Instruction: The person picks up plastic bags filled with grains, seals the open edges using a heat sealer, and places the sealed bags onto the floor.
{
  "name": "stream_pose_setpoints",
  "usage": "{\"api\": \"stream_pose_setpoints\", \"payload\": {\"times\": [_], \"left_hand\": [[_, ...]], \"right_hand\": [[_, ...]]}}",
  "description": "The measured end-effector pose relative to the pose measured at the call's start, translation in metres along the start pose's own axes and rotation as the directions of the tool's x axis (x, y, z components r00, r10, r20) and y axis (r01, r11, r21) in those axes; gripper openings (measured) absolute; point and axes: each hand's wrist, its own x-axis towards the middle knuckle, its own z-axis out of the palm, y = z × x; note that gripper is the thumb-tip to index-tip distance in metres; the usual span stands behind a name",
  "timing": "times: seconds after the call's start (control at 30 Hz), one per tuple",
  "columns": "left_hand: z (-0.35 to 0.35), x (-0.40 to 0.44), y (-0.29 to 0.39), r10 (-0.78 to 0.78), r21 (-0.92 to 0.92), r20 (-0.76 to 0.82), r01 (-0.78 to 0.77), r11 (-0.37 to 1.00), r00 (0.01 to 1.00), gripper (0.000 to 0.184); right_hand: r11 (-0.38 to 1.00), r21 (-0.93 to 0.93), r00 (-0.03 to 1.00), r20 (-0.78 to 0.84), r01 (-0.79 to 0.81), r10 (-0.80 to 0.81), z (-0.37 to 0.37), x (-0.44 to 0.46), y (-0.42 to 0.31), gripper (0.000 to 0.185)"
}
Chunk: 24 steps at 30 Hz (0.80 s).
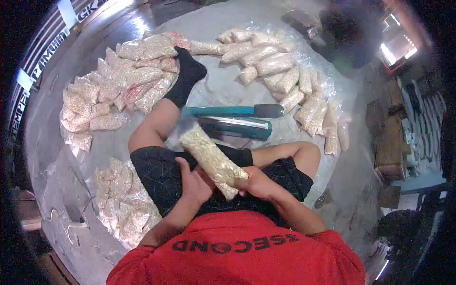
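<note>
A clear plastic bag of pale bean-like pieces (209,154) slants above my lap, its unfilled upper end blurred. My right hand (256,183) is closed on the bag's lower end, with the thumb across the front. My left hand (194,184) is beside the bag's left side, thumb raised and apart; its fingertips reach behind the bag and are partly hidden. Just beyond my lap lies a teal bag sealer (232,124), its long arm (223,111) ending in a dark handle.
Filled bags (128,71) lie heaped at the left, with more bags (126,204) beside my left thigh. A curved row of bags (275,61) runs along the right. All rest on a pale floor sheet (223,85). Boxes (392,137) and a loaded rack (425,123) stand farther right.
</note>
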Motion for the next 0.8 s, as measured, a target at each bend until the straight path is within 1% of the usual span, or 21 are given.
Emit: {"api": "stream_pose_setpoints", "payload": {"times": [0.03,0.1,0.13,0.17,0.23,0.27,0.3,0.33,0.37,0.43,0.47,0.57,0.6,0.63,0.67,0.7,0.73,0.77,0.8], "left_hand": [[-0.01,-0.002,-0.006,-0.236,-0.153,-0.149,0.214,0.965,0.96,0.08],[-0.039,0.023,-0.003,-0.274,-0.039,-0.053,0.272,0.962,0.96,0.071],[-0.036,0.028,-0.009,-0.149,0.177,-0.153,0.175,0.968,0.977,0.061],[-0.034,0.028,-0.006,-0.16,0.112,-0.139,0.176,0.978,0.977,0.047],[-0.029,0.034,-0.007,-0.097,0.069,-0.192,0.112,0.991,0.977,0.037],[-0.033,0.04,-0.008,-0.079,0.078,-0.169,0.093,0.993,0.983,0.031],[-0.043,0.049,-0.01,0.001,0.157,-0.202,0.031,0.987,0.979,0.027],[-0.035,0.045,-0.007,0.106,0.225,-0.152,-0.071,0.972,0.983,0.026],[-0.024,0.038,-0.004,0.201,0.298,-0.095,-0.165,0.94,0.975,0.025],[-0.011,0.034,-0.002,0.244,0.313,-0.09,-0.205,0.927,0.966,0.024],[-0.006,0.031,0.0,0.268,0.333,-0.081,-0.228,0.915,0.96,0.023],[0.01,0.027,0.019,0.302,0.386,-0.052,-0.259,0.885,0.952,0.024],[0.011,0.029,0.036,0.346,0.408,-0.002,-0.315,0.857,0.938,0.03],[0.02,0.031,0.06,0.514,0.476,-0.014,-0.446,0.758,0.858,0.032],[0.036,0.028,0.091,0.665,0.544,-0.014,-0.553,0.631,0.746,0.035],[0.068,0.006,0.126,0.795,0.809,0.09,-0.51,0.293,0.6,0.036],[0.1,-0.016,0.162,0.886,0.951,0.19,-0.304,-0.059,0.423,0.043],[0.097,-0.012,0.213,0.914,0.972,0.205,-0.186,-0.146,0.351,0.042],[0.092,-0.005,0.271,0.9,0.926,0.335,0.079,-0.369,0.278,0.048]], "right_hand": [[1.0,0.0,1.0,0.015,-0.01,0.01,0.008,-0.013,-0.015,0.031],[0.999,0.032,1.0,-0.001,-0.016,0.016,0.017,-0.04,-0.042,0.028],[0.992,-0.044,0.988,0.103,-0.114,0.118,0.008,-0.05,-0.049,0.03],[0.991,-0.065,0.982,0.14,-0.117,0.125,0.0,-0.056,-0.05,0.03],[0.989,0.121,0.992,0.101,-0.082,0.07,-0.009,-0.071,-0.043,0.023],[0.991,0.092,0.986,0.144,-0.092,0.078,-0.015,-0.071,-0.027,0.023],[0.988,0.077,0.991,0.028,-0.136,0.134,-0.023,-0.068,0.0,0.025],[0.982,0.068,0.979,-0.096,-0.176,0.182,-0.028,-0.066,0.016,0.027],[0.983,0.051,0.98,-0.075,-0.178,0.182,-0.025,-0.067,0.022,0.027],[0.976,0.006,0.962,-0.168,-0.219,0.217,-0.014,-0.064,0.028,0.028],[0.982,0.006,0.974,-0.122,-0.19,0.189,-0.011,-0.064,0.025,0.025],[0.992,0.028,0.987,-0.097,-0.123,0.125,-0.007,-0.053,0.025,0.024],[0.995,0.027,0.992,-0.075,-0.101,0.102,-0.012,-0.053,0.028,0.024],[0.995,-0.018,0.993,-0.065,-0.101,0.1,-0.022,-0.057,0.033,0.024],[0.993,-0.062,0.994,-0.052,-0.1,0.097,-0.031,-0.054,0.033,0.024],[0.995,-0.056,0.996,-0.025,-0.082,0.081,-0.036,-0.051,0.026,0.024],[0.999,-0.008,0.993,-0.105,-0.05,0.049,-0.042,-0.056,0.021,0.023],[0.999,0.045,0.977,-0.213,-0.018,0.027,-0.05,-0.063,0.021,0.023],[0.997,-0.068,0.963,-0.27,-0.023,0.003,-0.068,-0.06,0.03,0.023]]}}
